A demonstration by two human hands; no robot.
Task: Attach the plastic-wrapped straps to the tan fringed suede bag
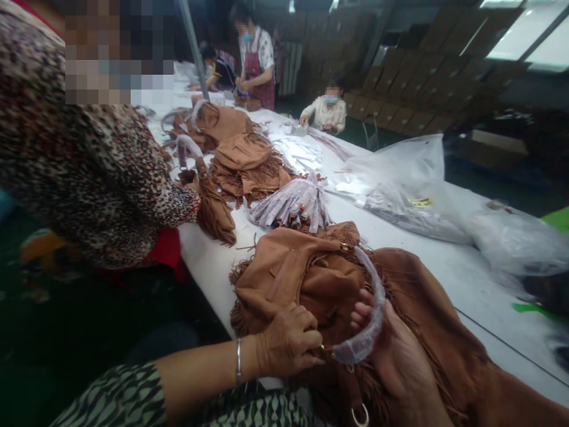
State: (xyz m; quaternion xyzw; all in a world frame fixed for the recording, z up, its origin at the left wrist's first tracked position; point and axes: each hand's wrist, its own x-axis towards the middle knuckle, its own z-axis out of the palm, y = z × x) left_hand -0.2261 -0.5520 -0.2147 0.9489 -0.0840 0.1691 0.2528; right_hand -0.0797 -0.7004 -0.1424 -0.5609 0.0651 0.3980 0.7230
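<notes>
A brown suede-like handbag with fringes lies on the table in front of me. Its curved handle is wrapped in clear plastic. My left hand is closed in a pinch at the near end of the handle, by small metal fittings; its fingertips partly hide what they grip. My right hand curls round the handle from the right, palm up, with the fingers passing behind it. Below the handle hangs a short strap with a metal ring.
More brown fringed bags lie farther along the white table. A bundle of plastic-wrapped handles is just beyond my bag. Clear plastic bags cover the right side. A co-worker's patterned sleeve reaches in from the left; other people work farther back.
</notes>
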